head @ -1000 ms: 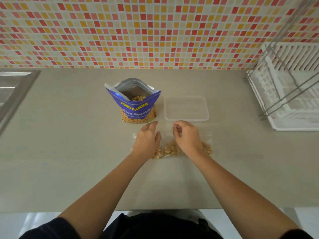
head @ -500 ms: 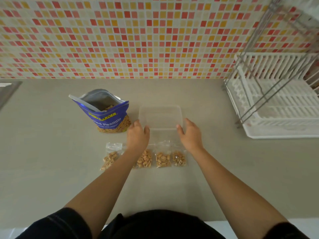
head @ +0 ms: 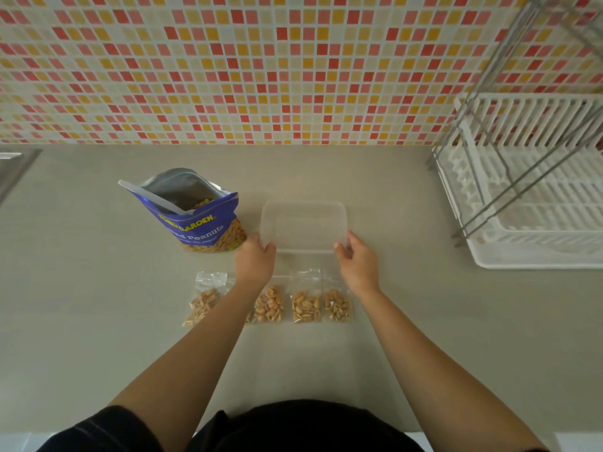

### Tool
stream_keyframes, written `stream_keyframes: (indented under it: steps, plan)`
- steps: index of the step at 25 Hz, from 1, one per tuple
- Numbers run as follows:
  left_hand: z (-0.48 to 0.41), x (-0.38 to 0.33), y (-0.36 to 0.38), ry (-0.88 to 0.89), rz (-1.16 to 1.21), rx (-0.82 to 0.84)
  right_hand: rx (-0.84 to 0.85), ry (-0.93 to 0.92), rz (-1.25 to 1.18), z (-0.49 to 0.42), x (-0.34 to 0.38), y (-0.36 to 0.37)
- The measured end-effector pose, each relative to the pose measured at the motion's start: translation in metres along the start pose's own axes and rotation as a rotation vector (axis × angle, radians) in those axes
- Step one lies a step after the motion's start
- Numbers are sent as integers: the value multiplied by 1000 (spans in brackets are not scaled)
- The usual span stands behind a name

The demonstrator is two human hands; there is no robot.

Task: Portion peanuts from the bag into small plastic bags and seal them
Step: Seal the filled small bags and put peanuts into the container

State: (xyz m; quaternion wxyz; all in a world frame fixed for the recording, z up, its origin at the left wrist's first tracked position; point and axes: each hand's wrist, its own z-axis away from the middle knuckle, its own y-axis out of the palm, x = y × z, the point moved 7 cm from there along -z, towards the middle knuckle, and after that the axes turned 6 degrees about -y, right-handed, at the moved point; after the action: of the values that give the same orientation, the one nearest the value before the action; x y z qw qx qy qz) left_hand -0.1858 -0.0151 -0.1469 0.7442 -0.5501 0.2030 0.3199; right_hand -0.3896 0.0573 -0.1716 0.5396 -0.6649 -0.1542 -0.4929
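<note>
An open blue peanut bag (head: pixel 199 220) stands on the grey counter, peanuts showing inside. To its right lies a clear plastic container (head: pixel 303 225). My left hand (head: pixel 254 261) grips its near left corner and my right hand (head: pixel 355 259) grips its near right corner. Several small clear bags of peanuts (head: pixel 305 305) lie in a row in front of the container, below my wrists; the leftmost small bag (head: pixel 204 300) lies tilted, apart from the others. My left forearm covers part of the row.
A white dish rack (head: pixel 535 216) with a metal frame stands at the right. A steel sink edge (head: pixel 13 164) shows at the far left. A mosaic tile wall (head: pixel 261 66) backs the counter (head: pixel 98 321).
Both hands left the small bags and moved forward to the clear container, closing on its near corners. The view shifted, bringing the row of small bags into sight.
</note>
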Motion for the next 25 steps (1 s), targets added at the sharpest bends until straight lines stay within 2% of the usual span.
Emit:
stream_keyframes:
  steps: [5, 8, 10, 14, 15, 18, 20, 22, 25]
  plan:
    - [-1, -7, -4, 23, -8, -28, 22, 20, -50, 0, 8, -3]
    - [4, -14, -13, 83, 49, -113, -60, -43, -19, -2, 19, -17]
    - [6, -23, -20, 116, 150, -148, -139, -68, -81, -3, 27, -29]
    - [7, -36, -13, -81, 814, 85, -237, 37, -447, -4, 36, -49]
    - [9, -41, -11, -112, 889, 146, -250, 69, -529, -6, 38, -55]
    - [11, -58, -10, -115, 984, 267, -155, 155, -731, -13, 41, -68]
    - [10, -64, -7, -112, 1076, 316, -83, 166, -783, -14, 44, -71]
    - [15, -71, 1, -105, 1088, 374, -115, 165, -858, -10, 46, -70]
    - [32, -84, 19, -51, 985, 444, -228, 151, -961, -2, 43, -63]
